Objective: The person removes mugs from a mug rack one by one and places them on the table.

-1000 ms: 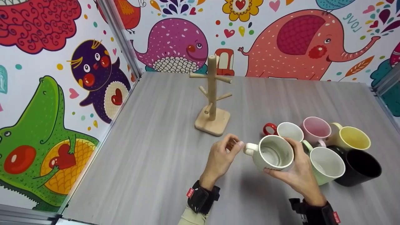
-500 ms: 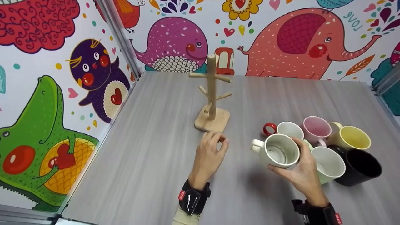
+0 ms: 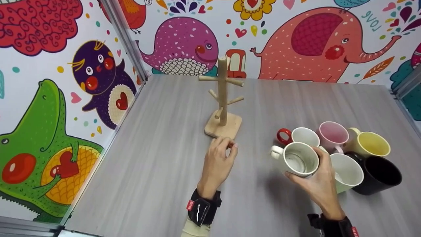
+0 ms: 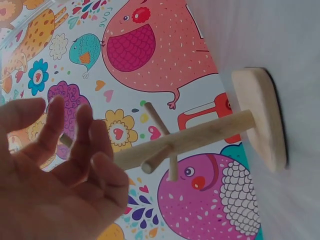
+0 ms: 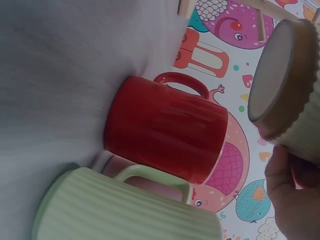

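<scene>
My right hand (image 3: 317, 184) grips a cream mug (image 3: 301, 160) around its side, above the table. Its handle points left, its mouth is tilted toward the head camera, and a brown band (image 5: 300, 85) circles its base in the right wrist view. My left hand (image 3: 215, 164) hovers with loosely bent fingers and holds nothing, just in front of the wooden mug tree (image 3: 223, 95). In the left wrist view, that hand's fingers (image 4: 82, 135) hide the tree's top. Bare pegs stick out from its post.
To the right stand a red mug (image 5: 165, 127) with white inside, a pink mug (image 3: 333, 134), a yellow mug (image 3: 373, 144), a pale green mug (image 3: 347, 171) and a black mug (image 3: 381, 174), close together. Printed walls (image 3: 184, 42) border the grey table (image 3: 158, 158).
My left hand has drawn away from the mug's handle, leftward to the front of the mug tree. My right hand has shifted slightly right with the cream mug.
</scene>
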The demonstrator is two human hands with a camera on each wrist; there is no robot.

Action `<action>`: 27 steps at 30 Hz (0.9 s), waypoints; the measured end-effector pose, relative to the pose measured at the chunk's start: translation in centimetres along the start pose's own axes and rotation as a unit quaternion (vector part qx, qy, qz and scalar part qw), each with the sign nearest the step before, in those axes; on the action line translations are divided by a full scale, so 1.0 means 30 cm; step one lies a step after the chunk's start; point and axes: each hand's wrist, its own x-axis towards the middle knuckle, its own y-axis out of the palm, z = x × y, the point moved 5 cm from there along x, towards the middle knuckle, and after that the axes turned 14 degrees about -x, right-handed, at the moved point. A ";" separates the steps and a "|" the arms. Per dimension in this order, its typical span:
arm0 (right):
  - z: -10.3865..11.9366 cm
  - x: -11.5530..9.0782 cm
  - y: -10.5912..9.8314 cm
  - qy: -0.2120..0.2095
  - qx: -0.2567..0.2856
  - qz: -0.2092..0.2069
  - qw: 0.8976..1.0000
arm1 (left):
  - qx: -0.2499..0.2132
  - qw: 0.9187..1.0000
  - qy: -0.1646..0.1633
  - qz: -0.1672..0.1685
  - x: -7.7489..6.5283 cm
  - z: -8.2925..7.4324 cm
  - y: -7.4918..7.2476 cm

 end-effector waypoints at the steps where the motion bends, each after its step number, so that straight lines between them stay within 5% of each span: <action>1: -0.003 -0.002 0.002 0.006 -0.006 0.002 1.000 | -0.001 1.000 -0.002 0.001 0.001 0.000 0.001; 15: -0.048 -0.029 0.031 0.062 -0.073 0.037 0.995 | 0.004 1.000 -0.013 0.002 -0.001 0.005 -0.005; 27: -0.037 -0.035 0.044 -0.016 -0.131 -0.037 0.991 | 0.014 1.000 -0.011 -0.002 -0.010 0.012 -0.004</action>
